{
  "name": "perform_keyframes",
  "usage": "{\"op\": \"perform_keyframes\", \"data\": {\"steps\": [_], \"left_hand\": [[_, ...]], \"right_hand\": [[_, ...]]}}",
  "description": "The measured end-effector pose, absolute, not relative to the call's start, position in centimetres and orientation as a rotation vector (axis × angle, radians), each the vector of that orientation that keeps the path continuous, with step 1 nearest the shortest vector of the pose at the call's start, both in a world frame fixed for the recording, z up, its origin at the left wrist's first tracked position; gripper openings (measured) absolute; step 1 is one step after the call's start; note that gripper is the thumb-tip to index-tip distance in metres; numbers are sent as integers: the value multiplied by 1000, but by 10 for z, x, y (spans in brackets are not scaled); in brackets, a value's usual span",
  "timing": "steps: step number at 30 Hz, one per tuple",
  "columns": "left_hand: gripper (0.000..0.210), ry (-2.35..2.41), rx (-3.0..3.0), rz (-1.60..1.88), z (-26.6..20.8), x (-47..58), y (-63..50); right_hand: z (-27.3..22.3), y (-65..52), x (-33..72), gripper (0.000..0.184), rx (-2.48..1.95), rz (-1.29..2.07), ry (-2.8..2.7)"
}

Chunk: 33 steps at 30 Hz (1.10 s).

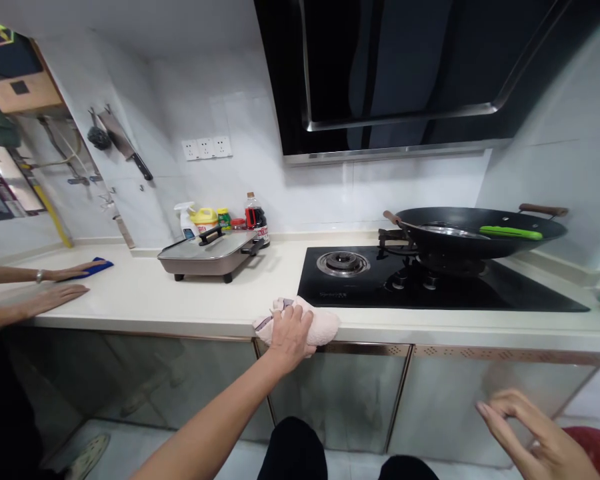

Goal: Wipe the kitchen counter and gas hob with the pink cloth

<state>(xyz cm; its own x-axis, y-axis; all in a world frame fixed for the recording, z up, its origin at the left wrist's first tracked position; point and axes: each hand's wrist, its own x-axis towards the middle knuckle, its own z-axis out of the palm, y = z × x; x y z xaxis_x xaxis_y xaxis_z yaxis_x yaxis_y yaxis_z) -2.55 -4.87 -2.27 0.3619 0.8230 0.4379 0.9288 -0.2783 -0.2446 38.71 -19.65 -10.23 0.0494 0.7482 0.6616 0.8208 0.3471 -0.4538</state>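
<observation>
We have a pale pink cloth (327,325) at the front edge of the white counter (200,303), part of it on the top and part over the lip. Our left hand (291,337) lies on it, fingers bent over the bunched fabric, holding it. Our right hand (547,433) is well apart from the cloth, in front of the cupboard doors (350,393) at the lower right; its fingers are loosely curled, with a small gap to the thumb, and we see nothing in it.

Just behind the cloth, to its right, is the black stove (360,290). Its left burner (343,262) is bare, and on the right sits a big wok (460,250) with a green handle (510,232) lying across it.

To the cloth's left, farther back, we have an electric pan (200,267) under a glass lid (193,247). A spray bottle (186,219), a yellow jug (205,217) and a dark sauce bottle (256,219) stand behind it.

At the far left, another person has one hand (70,273) on a blue cloth (99,266) and the other hand (60,298) flat on the counter.
</observation>
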Motion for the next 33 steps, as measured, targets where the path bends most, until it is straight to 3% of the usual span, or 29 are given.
{"op": "perform_keyframes", "data": {"steps": [2, 5, 10, 20, 24, 26, 30, 33], "left_hand": [[73, -1511, -2191, -335, -25, -10, -48], [78, -1488, -2211, -357, -30, 21, -46], [78, -1363, -2295, -424, -37, 78, -41], [72, -962, -2507, -365, -47, 211, -21], [79, -912, -2517, -388, -48, 244, -20], [72, -871, -2537, -385, -46, 240, -20], [42, -807, -2547, -440, -44, 207, -18], [42, -829, -2521, -480, -48, 169, -17]], "right_hand": [[-103, -168, 390, 30, -1418, -160, -1682], [-102, -122, 398, 51, -1459, -365, -1664], [-104, -55, 423, 61, -1693, -624, -1670], [-126, -31, 440, 51, -1740, -760, -1671], [-131, -32, 452, 69, -1663, -773, -1759], [-131, -32, 454, 69, -1656, -763, -1754], [-127, -31, 449, 52, -1679, -727, -1699], [-123, -31, 443, 52, -1727, -686, -1656]]}}
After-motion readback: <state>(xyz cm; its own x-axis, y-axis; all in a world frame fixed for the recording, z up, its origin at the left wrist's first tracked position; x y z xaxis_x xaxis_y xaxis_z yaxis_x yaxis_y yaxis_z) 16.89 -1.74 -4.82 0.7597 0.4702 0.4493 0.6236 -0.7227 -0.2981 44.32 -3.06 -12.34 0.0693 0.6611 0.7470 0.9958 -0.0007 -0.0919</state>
